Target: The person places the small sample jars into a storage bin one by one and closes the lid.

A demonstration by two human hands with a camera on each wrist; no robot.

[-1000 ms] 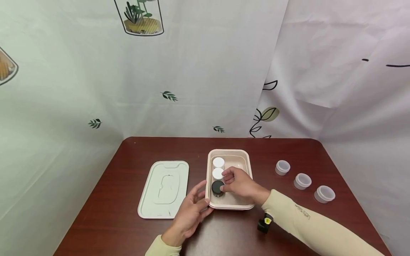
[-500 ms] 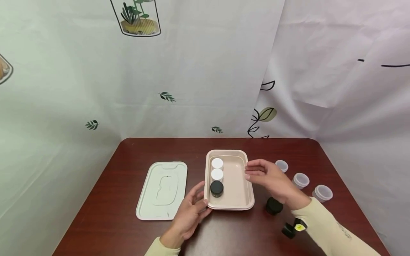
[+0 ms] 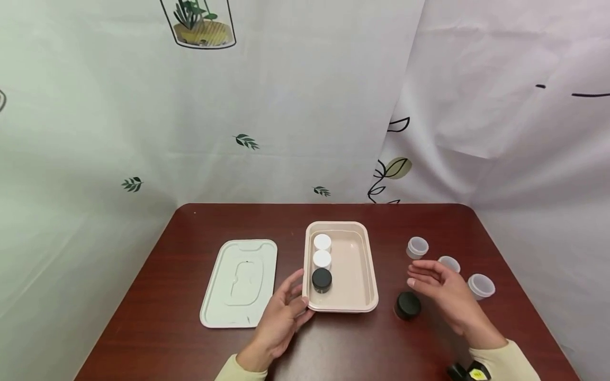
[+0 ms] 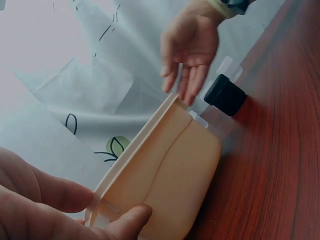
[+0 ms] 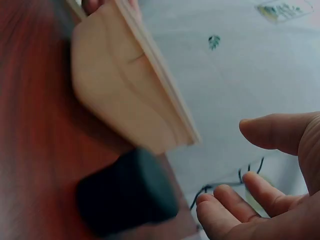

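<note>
A beige plastic box stands mid-table, holding two white-lidded jars and a black-lidded jar in a row along its left wall. My left hand grips the box at its near left corner; the left wrist view shows my fingers at the rim. My right hand is in the air with nothing in it, its fingers parted from the thumb. Just left of it, another black-lidded jar stands on the table, large and dark in the right wrist view.
A flat, pale lid lies left of the box. To the right, a line of three small translucent tubs with lids runs from the far tub to the near tub; my right hand partly covers the middle tub. A printed cloth hangs behind the table.
My right hand has let go of the black-lidded jar inside the box and moved right, out over the table near the other black-lidded jar. My left hand has stayed at the box.
</note>
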